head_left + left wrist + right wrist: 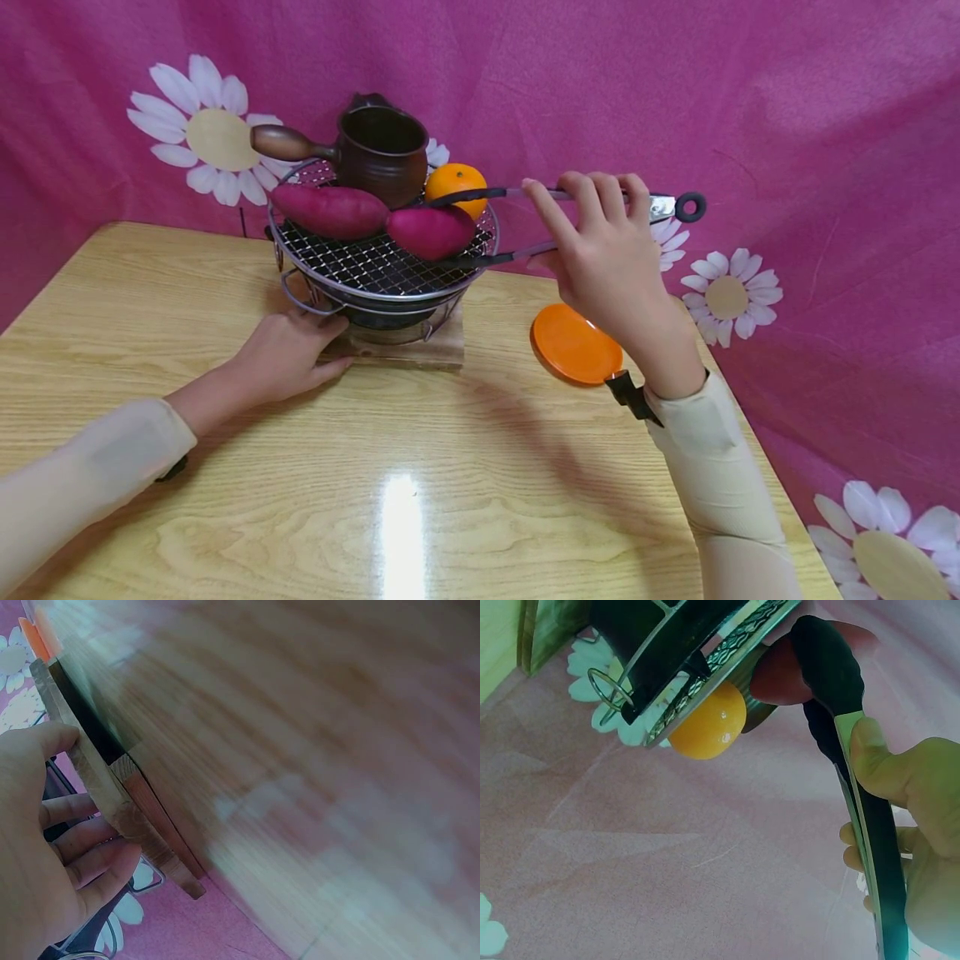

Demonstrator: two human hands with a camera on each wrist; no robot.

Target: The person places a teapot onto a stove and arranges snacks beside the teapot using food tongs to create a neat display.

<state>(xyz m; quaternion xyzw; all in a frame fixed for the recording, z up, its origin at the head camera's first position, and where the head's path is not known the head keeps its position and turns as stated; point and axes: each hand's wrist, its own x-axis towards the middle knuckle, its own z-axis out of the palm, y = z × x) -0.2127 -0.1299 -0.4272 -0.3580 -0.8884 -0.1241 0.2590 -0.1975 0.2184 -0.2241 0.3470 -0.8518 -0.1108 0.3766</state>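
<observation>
My right hand point(603, 242) holds black-and-silver kitchen tongs point(663, 207) above the table's right side. Their spread tips reach both sides of the right-hand purple sweet potato point(431, 232), which sits on a round wire grill rack point(390, 271); contact is hard to tell. Another sweet potato point(330, 211) lies to its left. Behind them stand an orange fruit point(471, 177) and a brown side-handled pot point(382, 171). My left hand point(281, 354) grips the left end of the wooden board point(112, 795) under the grill, thumb along its front edge.
An orange plate point(576, 346) lies on the wooden table point(315, 500), right of the grill and close to my right forearm. Wire handles point(303, 300) stick out from the grill. A pink flowered cloth point(600, 75) hangs behind the table.
</observation>
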